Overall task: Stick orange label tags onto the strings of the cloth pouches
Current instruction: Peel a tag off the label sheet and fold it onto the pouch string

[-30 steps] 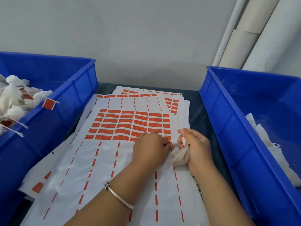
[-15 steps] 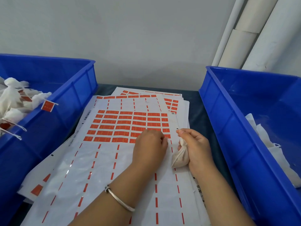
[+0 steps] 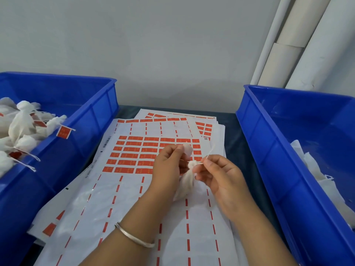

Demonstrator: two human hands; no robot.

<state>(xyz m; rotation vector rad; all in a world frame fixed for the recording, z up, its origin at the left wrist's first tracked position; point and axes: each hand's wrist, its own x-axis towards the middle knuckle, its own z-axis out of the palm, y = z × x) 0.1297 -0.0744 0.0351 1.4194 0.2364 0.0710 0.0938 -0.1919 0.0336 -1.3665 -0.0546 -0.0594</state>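
Observation:
Above the label sheet, which carries rows of orange labels, both hands are raised. My left hand pinches a small peeled label whose pale side faces me, slightly blurred. My right hand pinches the white string of a cloth pouch close to its gathered neck. The pouch hangs between the two hands and the string's free end sticks upward. Label and string are close together but apart.
The blue bin on the left holds several white pouches with orange tags on their strings. Another blue bin on the right holds white pouches without tags. More label sheets lie stacked beneath, and white pipes stand at the back right.
My left hand has lifted off the sheet with a label pinched in its fingers. My right hand rose too, shifting its hold from the pouch body to the string, so the pouch now dangles.

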